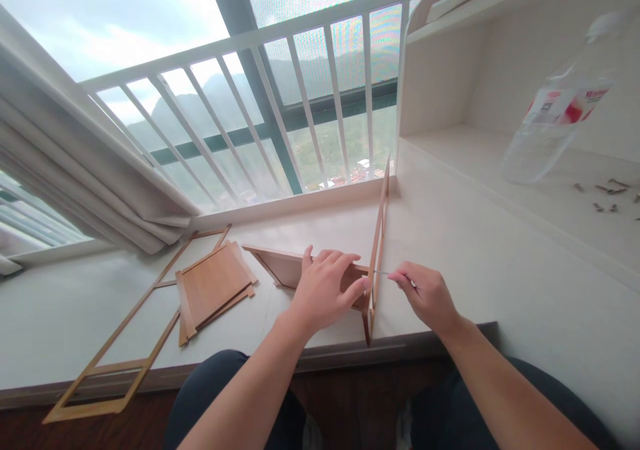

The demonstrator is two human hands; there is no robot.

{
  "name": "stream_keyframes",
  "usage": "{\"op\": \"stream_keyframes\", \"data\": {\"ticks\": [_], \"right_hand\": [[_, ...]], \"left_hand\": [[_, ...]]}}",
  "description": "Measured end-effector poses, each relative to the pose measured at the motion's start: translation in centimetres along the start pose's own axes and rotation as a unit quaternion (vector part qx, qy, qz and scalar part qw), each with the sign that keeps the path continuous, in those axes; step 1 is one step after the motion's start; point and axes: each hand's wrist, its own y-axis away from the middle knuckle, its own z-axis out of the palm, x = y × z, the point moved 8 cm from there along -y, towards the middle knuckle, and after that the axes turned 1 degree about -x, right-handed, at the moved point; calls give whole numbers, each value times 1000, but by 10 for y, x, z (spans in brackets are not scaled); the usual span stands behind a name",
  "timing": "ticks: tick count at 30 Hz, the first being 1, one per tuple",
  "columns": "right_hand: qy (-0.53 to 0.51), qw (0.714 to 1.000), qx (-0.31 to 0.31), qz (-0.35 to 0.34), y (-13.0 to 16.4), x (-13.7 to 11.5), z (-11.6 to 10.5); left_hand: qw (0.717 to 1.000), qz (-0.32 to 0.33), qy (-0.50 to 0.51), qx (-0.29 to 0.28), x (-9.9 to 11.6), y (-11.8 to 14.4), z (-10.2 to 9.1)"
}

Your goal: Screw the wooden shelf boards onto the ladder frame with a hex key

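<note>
- Two bare hands are working at a pale window ledge (450,237), close together.
- Left hand (325,290) is lying over a wooden panel (280,267), fingers curled down and gripping its near edge, thumb pressing against an upright wooden frame (379,250).
- Upright frame is standing on edge, touching the panel's end.
- Right hand (425,293) is pinching a thin metal tool (383,273), fingertips closed on it, tip meeting the frame.
- Stacked wooden boards (213,287) are lying left, overlapping a flat open frame (117,363).
- Clear plastic bottle (555,117) is sitting tilted on the shelf, small screws (607,193) scattered beside it.
</note>
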Motion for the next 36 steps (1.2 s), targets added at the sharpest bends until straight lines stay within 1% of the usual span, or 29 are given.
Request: {"op": "stream_keyframes", "data": {"ticks": [8,13,16,22,26,31,36], "right_hand": [[17,1000,2,-10,1,0,-2],[34,999,-17,-12,2,3,1],[45,998,-23,-22,2,1,1],[74,997,-7,-35,1,-2,-2],[73,997,-12,-28,0,-1,-1],[81,996,4,-31,0,-5,-3],[81,996,1,-35,0,-8,-3]], "left_hand": [[1000,-3,-15,8,3,-2,6],[1000,-3,-17,-1,2,-2,8],[1000,0,-23,4,2,-2,8],[999,1,-32,3,3,-3,9],[999,3,-36,3,4,-3,8],[999,2,-40,2,2,-3,9],[999,3,-41,3,2,-3,9]]}}
